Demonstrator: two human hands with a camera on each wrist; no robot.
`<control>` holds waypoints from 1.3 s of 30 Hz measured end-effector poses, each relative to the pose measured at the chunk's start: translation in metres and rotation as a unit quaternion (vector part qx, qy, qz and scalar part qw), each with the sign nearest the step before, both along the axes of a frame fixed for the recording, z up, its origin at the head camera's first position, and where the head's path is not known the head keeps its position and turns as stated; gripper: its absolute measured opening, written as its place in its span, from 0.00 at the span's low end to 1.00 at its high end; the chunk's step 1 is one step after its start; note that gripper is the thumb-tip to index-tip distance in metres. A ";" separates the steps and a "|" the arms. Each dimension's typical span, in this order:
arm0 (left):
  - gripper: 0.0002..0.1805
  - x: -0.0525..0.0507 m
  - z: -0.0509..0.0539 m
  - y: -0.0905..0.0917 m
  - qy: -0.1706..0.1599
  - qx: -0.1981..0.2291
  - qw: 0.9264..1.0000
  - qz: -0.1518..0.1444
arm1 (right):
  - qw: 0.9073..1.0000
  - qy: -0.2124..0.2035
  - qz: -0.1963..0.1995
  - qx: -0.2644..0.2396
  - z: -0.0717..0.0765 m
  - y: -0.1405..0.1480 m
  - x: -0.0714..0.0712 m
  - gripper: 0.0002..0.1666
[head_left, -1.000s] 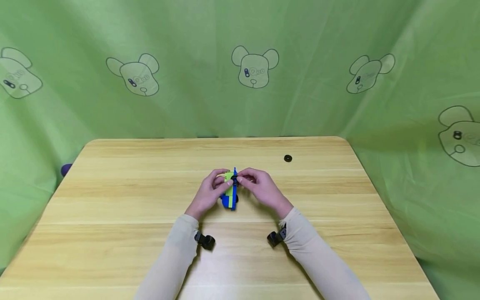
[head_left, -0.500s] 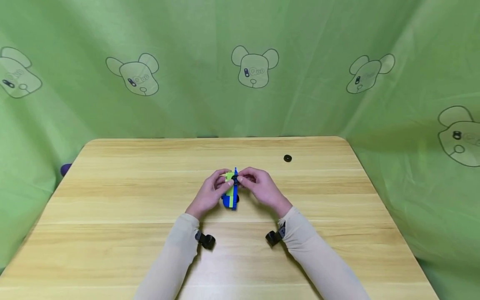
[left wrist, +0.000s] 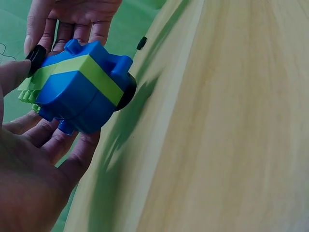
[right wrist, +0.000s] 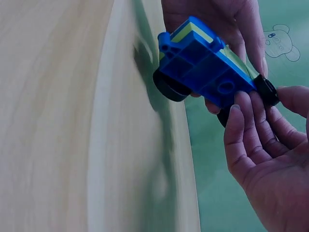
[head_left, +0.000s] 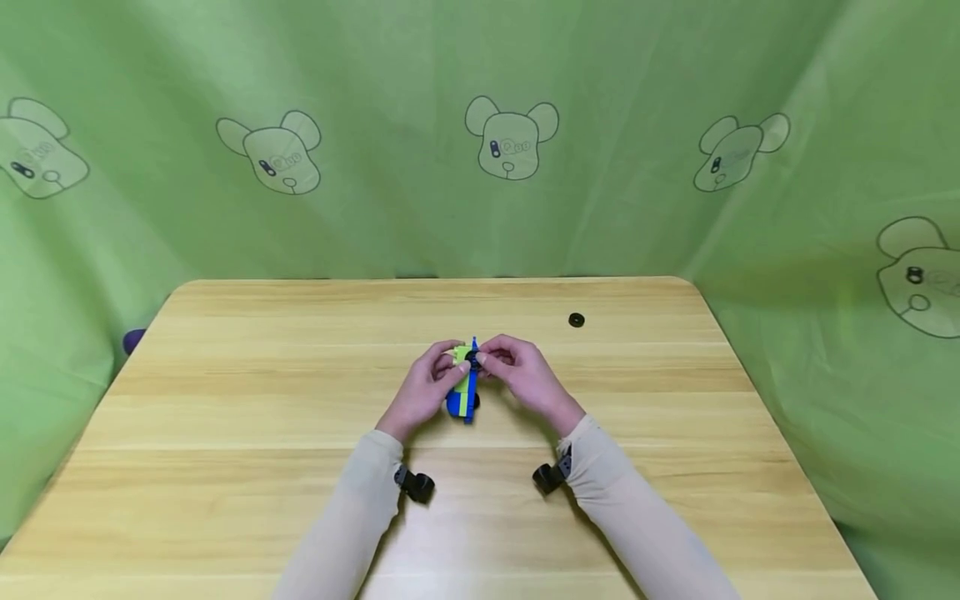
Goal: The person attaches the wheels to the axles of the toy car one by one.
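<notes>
A blue and lime-green toy car [left wrist: 77,99] is held above the table, turned on its side. My left hand [head_left: 420,390] grips its body, with the fingers under it and the thumb near a black wheel. My right hand [head_left: 525,375] pinches that black wheel [right wrist: 266,91] between thumb and fingers, against the car's side. In the right wrist view the blue underside [right wrist: 203,63] shows, with another black wheel [right wrist: 169,87] on the lower end. Part of one more black wheel appears behind the right fingertips. Whether the pinched wheel is fully seated I cannot tell.
A loose black wheel [head_left: 576,320] lies on the wooden table [head_left: 300,500], toward the back right. Green curtains [head_left: 390,192] with mouse-like drawings surround the table's back and sides. Something purple [head_left: 133,340] shows past the left edge.
The head view has shifted slightly. Both hands keep their holds on the car and the wheel, with barely any visible movement.
</notes>
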State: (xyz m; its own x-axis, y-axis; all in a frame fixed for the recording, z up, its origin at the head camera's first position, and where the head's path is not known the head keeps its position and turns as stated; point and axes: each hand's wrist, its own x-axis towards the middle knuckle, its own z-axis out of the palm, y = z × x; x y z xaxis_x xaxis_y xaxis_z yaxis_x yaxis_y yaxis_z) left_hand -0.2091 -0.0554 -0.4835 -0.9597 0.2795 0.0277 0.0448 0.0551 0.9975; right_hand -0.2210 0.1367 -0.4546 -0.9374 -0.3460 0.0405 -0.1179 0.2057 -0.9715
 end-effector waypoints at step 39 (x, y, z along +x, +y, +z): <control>0.47 0.003 -0.008 -0.010 0.006 -0.007 1.000 -0.020 | 0.999 -0.016 -0.034 -0.004 0.009 0.000 -0.010 0.12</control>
State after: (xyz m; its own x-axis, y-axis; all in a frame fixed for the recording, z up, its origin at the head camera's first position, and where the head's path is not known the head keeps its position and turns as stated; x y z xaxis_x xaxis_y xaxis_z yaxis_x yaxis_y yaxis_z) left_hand -0.2062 -0.0658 -0.4911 -0.9471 0.3189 0.0357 0.0600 0.0665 0.9960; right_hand -0.2309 0.1372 -0.4459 -0.9598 -0.2804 0.0132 -0.0729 0.2036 -0.9763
